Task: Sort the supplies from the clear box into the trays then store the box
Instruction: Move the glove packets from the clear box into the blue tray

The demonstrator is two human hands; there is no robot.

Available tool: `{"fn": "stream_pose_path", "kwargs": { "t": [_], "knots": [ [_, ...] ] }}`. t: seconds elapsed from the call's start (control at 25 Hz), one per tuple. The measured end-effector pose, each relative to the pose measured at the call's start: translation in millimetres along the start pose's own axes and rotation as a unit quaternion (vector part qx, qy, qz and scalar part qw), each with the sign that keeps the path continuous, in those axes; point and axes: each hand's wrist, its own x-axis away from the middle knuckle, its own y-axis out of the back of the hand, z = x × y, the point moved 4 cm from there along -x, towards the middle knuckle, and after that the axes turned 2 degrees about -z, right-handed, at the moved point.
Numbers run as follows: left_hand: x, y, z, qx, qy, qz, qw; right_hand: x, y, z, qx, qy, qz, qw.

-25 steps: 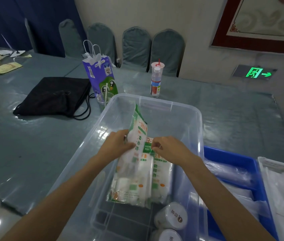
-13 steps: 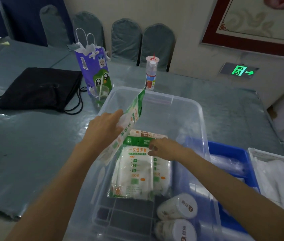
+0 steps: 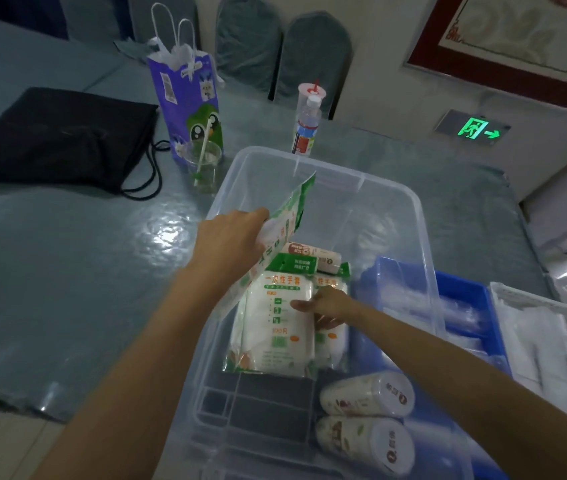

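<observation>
The clear box (image 3: 393,192) stands before me on the table. My left hand (image 3: 230,237) holds a green-and-white glove packet (image 3: 290,216) lifted and tilted over the box. My right hand (image 3: 327,304) is down inside the box, fingers pinching the edge of the top packet of a stack of glove packets (image 3: 275,327) lying flat. A small roll (image 3: 313,256) lies behind the stack. Two white canisters (image 3: 365,417) lie at the box's near right corner. To the right sit a blue tray (image 3: 465,292) and a white tray (image 3: 549,337), both holding clear bags.
Behind the box stand a water bottle (image 3: 306,129), a plastic cup with a straw (image 3: 204,164) and a purple gift bag (image 3: 185,98). A black drawstring bag (image 3: 57,136) lies at the left. Chairs line the far wall. The table's near edge is at lower left.
My left hand has lifted its packet up and to the left, away from the stack. My right hand has dropped lower onto the stack's top packet. The view has moved closer.
</observation>
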Motion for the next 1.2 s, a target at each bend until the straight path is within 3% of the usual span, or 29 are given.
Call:
{"fn": "stream_pose_path", "kwargs": {
  "t": [0.12,0.4,0.64,0.96,1.2],
  "knots": [
    [0,-3,1,0.002,-0.003,-0.006,1.000,-8,-7,-1,-0.087,0.019,-0.013,0.996],
    [-2,-7,2,0.011,-0.012,-0.017,1.000,-12,6,6,-0.074,0.045,-0.061,0.994],
    [-6,2,-4,0.059,-0.007,-0.036,0.998,35,44,30,-0.060,0.134,-0.142,0.979],
    [-21,60,-23,0.147,-0.017,-0.122,0.981,123,107,62,-0.130,0.240,-0.271,0.923],
    [-38,101,-59,0.302,-0.034,-0.180,0.936,183,152,45,-0.235,0.273,-0.364,0.859]
  ]
}}
